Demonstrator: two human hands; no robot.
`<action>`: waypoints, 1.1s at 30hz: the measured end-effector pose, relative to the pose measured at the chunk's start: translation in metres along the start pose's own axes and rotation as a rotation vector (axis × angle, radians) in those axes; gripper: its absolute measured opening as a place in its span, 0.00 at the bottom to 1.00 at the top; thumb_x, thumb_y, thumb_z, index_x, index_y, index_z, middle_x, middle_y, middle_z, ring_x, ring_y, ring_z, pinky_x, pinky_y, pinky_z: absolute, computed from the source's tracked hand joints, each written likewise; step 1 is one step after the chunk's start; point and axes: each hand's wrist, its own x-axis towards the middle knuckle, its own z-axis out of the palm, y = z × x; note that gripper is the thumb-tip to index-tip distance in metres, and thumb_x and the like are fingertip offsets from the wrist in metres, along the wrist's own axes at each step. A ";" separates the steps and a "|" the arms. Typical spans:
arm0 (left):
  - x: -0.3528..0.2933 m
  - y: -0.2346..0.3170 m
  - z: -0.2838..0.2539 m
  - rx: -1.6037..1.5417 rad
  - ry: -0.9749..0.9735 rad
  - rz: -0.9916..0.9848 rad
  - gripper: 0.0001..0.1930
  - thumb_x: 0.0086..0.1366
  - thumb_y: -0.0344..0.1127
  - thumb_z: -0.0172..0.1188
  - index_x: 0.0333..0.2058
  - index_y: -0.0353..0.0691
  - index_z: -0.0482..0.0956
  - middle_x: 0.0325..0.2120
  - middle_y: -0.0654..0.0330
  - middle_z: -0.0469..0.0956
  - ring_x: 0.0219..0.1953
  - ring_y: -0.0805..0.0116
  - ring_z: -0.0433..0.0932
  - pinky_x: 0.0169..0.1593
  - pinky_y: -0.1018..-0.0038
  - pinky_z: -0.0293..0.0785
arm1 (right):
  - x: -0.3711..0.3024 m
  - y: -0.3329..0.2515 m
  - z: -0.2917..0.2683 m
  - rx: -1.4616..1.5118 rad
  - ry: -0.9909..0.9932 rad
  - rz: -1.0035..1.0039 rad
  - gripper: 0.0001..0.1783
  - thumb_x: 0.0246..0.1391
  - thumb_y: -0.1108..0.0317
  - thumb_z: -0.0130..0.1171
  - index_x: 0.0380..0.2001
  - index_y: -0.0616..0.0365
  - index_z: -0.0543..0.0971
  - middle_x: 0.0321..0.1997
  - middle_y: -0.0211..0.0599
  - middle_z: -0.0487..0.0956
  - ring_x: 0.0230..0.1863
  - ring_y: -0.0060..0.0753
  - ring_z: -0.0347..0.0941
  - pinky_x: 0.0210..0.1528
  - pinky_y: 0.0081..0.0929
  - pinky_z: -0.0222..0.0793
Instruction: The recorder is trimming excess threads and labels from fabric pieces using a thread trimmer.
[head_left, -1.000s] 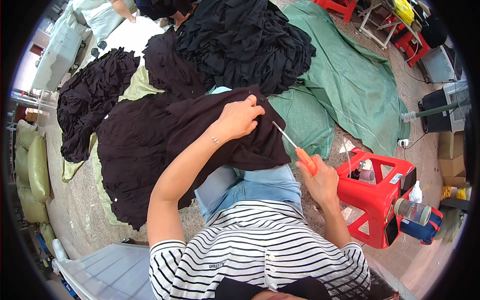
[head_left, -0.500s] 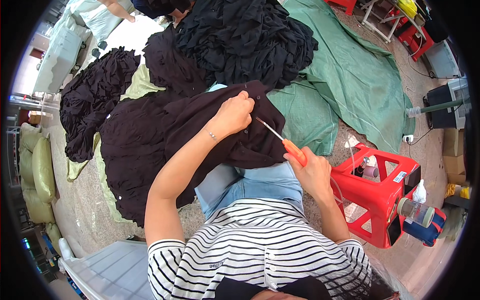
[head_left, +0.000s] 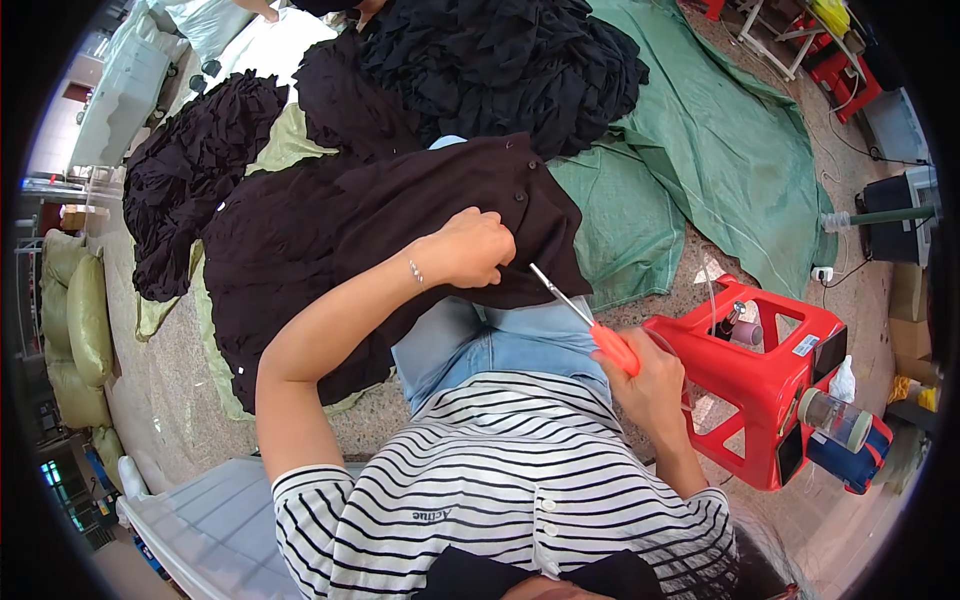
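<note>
A dark brown buttoned garment [head_left: 548, 225] is spread over my lap, with a row of small dark buttons near its right edge. My left hand [head_left: 476, 248] is closed on the cloth, fingers bunched at its lower part. In my right hand [head_left: 650, 385] is an orange-handled tool [head_left: 614, 350] with a thin straight metal shaft. Its tip points up and left, close to the left fingers and over the garment's lower edge; whether it touches the cloth I cannot tell. The exact kind of tool does not show.
Heaps of dark brown [head_left: 200, 180] and black cloth [head_left: 500, 70] lie ahead. A green tarp [head_left: 730, 160] covers the floor at right. Beside my right arm stands a red plastic stool [head_left: 720, 400], with a clear bottle [head_left: 835, 420] near it. A pale plastic bin [head_left: 230, 530] sits lower left.
My left hand has come down along the garment, away from the upper buttons. My right hand has moved right and slightly down with the tool.
</note>
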 end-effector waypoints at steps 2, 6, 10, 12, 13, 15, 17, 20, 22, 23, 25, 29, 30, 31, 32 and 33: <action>0.008 -0.007 -0.009 -0.261 -0.064 -0.109 0.12 0.53 0.40 0.71 0.33 0.38 0.86 0.27 0.54 0.84 0.35 0.54 0.83 0.40 0.63 0.76 | -0.002 -0.007 0.002 -0.012 -0.034 -0.008 0.17 0.51 0.54 0.71 0.34 0.55 0.79 0.23 0.43 0.79 0.25 0.54 0.77 0.27 0.42 0.71; 0.013 -0.028 -0.021 -0.669 -0.106 -0.271 0.10 0.56 0.34 0.67 0.28 0.29 0.85 0.20 0.59 0.80 0.22 0.72 0.78 0.30 0.73 0.74 | -0.002 -0.015 0.011 -0.083 -0.022 -0.027 0.21 0.51 0.49 0.70 0.27 0.55 0.76 0.17 0.43 0.76 0.19 0.56 0.74 0.20 0.45 0.66; 0.018 -0.035 -0.012 -0.815 -0.158 -0.386 0.11 0.58 0.33 0.67 0.24 0.29 0.82 0.18 0.62 0.76 0.19 0.73 0.76 0.26 0.75 0.73 | 0.001 -0.017 0.015 -0.091 -0.006 -0.025 0.22 0.52 0.49 0.70 0.26 0.55 0.75 0.15 0.44 0.75 0.18 0.56 0.74 0.19 0.44 0.65; 0.017 -0.037 -0.012 -0.909 -0.142 -0.410 0.12 0.59 0.33 0.66 0.22 0.29 0.80 0.17 0.63 0.74 0.17 0.73 0.75 0.24 0.76 0.72 | 0.002 -0.017 0.016 -0.105 -0.008 -0.029 0.22 0.52 0.48 0.69 0.26 0.55 0.75 0.14 0.44 0.74 0.17 0.56 0.74 0.18 0.44 0.65; 0.015 -0.037 -0.012 -0.907 -0.142 -0.411 0.12 0.59 0.33 0.66 0.22 0.29 0.80 0.17 0.63 0.74 0.17 0.73 0.75 0.24 0.76 0.72 | 0.003 -0.018 0.015 -0.102 -0.008 -0.030 0.22 0.52 0.48 0.69 0.26 0.55 0.75 0.14 0.44 0.74 0.17 0.56 0.74 0.18 0.44 0.65; 0.012 -0.035 -0.011 -0.939 -0.114 -0.413 0.13 0.60 0.33 0.64 0.22 0.30 0.80 0.16 0.63 0.74 0.17 0.73 0.75 0.23 0.77 0.72 | 0.003 -0.019 0.014 -0.139 -0.087 -0.016 0.21 0.52 0.50 0.69 0.27 0.57 0.74 0.24 0.41 0.80 0.20 0.52 0.77 0.20 0.44 0.68; 0.012 -0.037 -0.009 -0.943 -0.112 -0.411 0.12 0.61 0.33 0.64 0.22 0.29 0.80 0.17 0.63 0.74 0.16 0.74 0.75 0.23 0.77 0.72 | 0.004 -0.019 0.014 -0.151 -0.102 -0.005 0.21 0.52 0.50 0.69 0.27 0.57 0.74 0.24 0.41 0.80 0.20 0.52 0.77 0.21 0.44 0.68; 0.016 -0.036 -0.008 -0.855 -0.104 -0.369 0.12 0.60 0.34 0.64 0.24 0.29 0.81 0.18 0.62 0.76 0.16 0.74 0.74 0.23 0.77 0.72 | 0.003 -0.017 0.014 -0.116 -0.077 0.008 0.21 0.52 0.50 0.69 0.27 0.56 0.75 0.21 0.43 0.78 0.21 0.54 0.76 0.21 0.44 0.68; 0.018 -0.025 -0.012 -0.735 -0.116 -0.296 0.11 0.59 0.36 0.66 0.29 0.31 0.82 0.21 0.62 0.79 0.17 0.75 0.74 0.23 0.76 0.72 | 0.001 -0.012 0.009 -0.079 -0.040 0.010 0.20 0.52 0.50 0.69 0.29 0.55 0.77 0.17 0.45 0.76 0.21 0.56 0.76 0.22 0.44 0.68; 0.018 -0.016 -0.013 -0.698 -0.144 -0.258 0.12 0.58 0.37 0.67 0.32 0.32 0.83 0.22 0.62 0.80 0.17 0.75 0.74 0.23 0.76 0.72 | -0.001 -0.009 0.007 -0.081 -0.007 0.033 0.19 0.52 0.51 0.69 0.30 0.56 0.77 0.19 0.45 0.77 0.22 0.56 0.76 0.23 0.44 0.69; 0.017 -0.005 -0.002 -0.416 -0.041 -0.026 0.21 0.51 0.44 0.72 0.41 0.37 0.83 0.29 0.54 0.84 0.30 0.60 0.83 0.37 0.68 0.78 | -0.008 0.002 0.000 -0.101 0.037 0.061 0.19 0.51 0.51 0.70 0.33 0.54 0.78 0.26 0.41 0.80 0.24 0.52 0.77 0.24 0.43 0.69; 0.028 0.011 0.012 -0.250 -0.033 -0.058 0.20 0.51 0.45 0.72 0.40 0.40 0.85 0.31 0.53 0.85 0.35 0.52 0.83 0.42 0.65 0.77 | -0.020 0.011 -0.010 -0.129 0.065 0.097 0.19 0.52 0.51 0.70 0.34 0.54 0.78 0.26 0.43 0.80 0.25 0.53 0.78 0.25 0.44 0.70; 0.032 0.007 0.014 -0.360 -0.028 -0.095 0.18 0.52 0.43 0.71 0.38 0.38 0.85 0.30 0.53 0.84 0.35 0.54 0.83 0.42 0.66 0.77 | -0.022 0.010 -0.011 -0.131 0.067 0.101 0.19 0.52 0.51 0.70 0.34 0.54 0.78 0.26 0.43 0.80 0.25 0.53 0.78 0.25 0.44 0.70; 0.034 0.004 0.016 -0.471 -0.023 -0.135 0.16 0.54 0.42 0.70 0.36 0.37 0.85 0.28 0.53 0.84 0.34 0.57 0.83 0.41 0.67 0.76 | -0.024 0.010 -0.012 -0.124 0.045 0.098 0.19 0.52 0.51 0.69 0.33 0.54 0.78 0.25 0.43 0.80 0.25 0.53 0.78 0.25 0.44 0.70; 0.033 -0.001 0.017 -0.638 -0.039 -0.152 0.11 0.60 0.37 0.66 0.34 0.33 0.85 0.25 0.58 0.83 0.31 0.69 0.81 0.39 0.73 0.74 | -0.026 0.009 -0.013 -0.115 0.021 0.095 0.19 0.52 0.51 0.69 0.32 0.55 0.77 0.23 0.43 0.79 0.24 0.52 0.77 0.24 0.44 0.69; 0.033 -0.006 0.018 -0.808 -0.059 -0.191 0.11 0.63 0.36 0.65 0.35 0.31 0.85 0.25 0.61 0.82 0.30 0.74 0.78 0.38 0.75 0.72 | -0.027 0.009 -0.012 -0.113 0.025 0.094 0.19 0.52 0.51 0.69 0.32 0.55 0.77 0.23 0.43 0.79 0.24 0.52 0.77 0.24 0.44 0.69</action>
